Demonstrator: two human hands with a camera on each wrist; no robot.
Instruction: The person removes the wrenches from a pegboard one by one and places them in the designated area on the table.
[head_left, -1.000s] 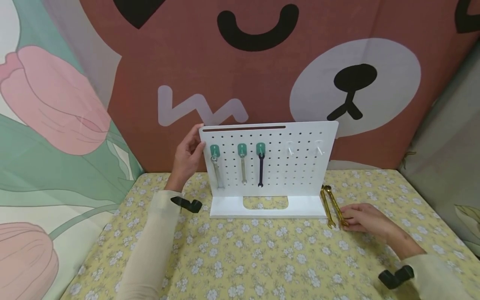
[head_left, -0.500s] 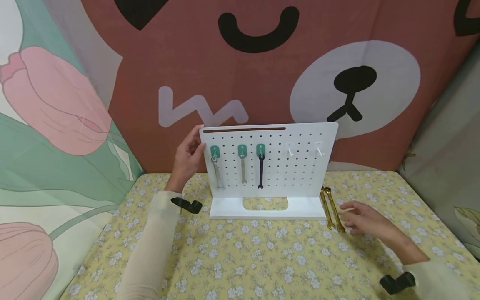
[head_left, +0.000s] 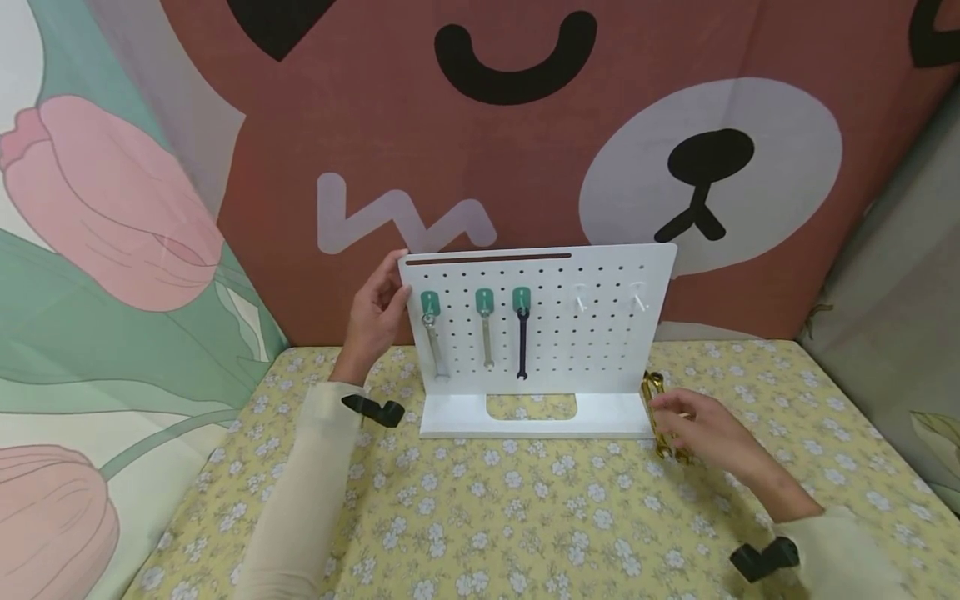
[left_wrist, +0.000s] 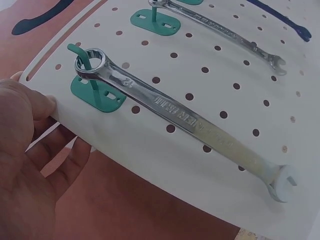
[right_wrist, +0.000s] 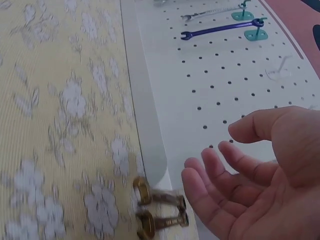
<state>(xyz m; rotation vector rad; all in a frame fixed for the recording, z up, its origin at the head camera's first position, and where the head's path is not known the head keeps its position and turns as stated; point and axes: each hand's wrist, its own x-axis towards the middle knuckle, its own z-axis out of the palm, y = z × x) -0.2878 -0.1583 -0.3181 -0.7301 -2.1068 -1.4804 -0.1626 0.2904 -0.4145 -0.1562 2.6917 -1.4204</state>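
Note:
My left hand (head_left: 373, 315) grips the upper left edge of a white pegboard (head_left: 555, 367), thumb in front and fingers behind. Three combination wrenches hang on green hooks there: a silver wrench (left_wrist: 175, 111) nearest the left hand, a second silver wrench (head_left: 487, 340), and a dark purple wrench (right_wrist: 220, 30). My right hand (head_left: 708, 427) hovers over two gold wrenches lying on the tablecloth at the board's right end, partly covering them. In the right wrist view its fingers are loosely bent with nothing between them, apart from the gold wrenches (right_wrist: 167, 220).
Two clear hooks, one left (head_left: 581, 300) and one right (head_left: 638, 298), sit bare on the board's right half. The board's white base (head_left: 457, 417) stands on a yellow floral tablecloth (head_left: 480, 517). A printed cloth backdrop (head_left: 525, 175) rises close behind.
The right hand first touched the gold wrenches, drew off to the right, and now is back over them, farther left. My left hand keeps its hold on the pegboard.

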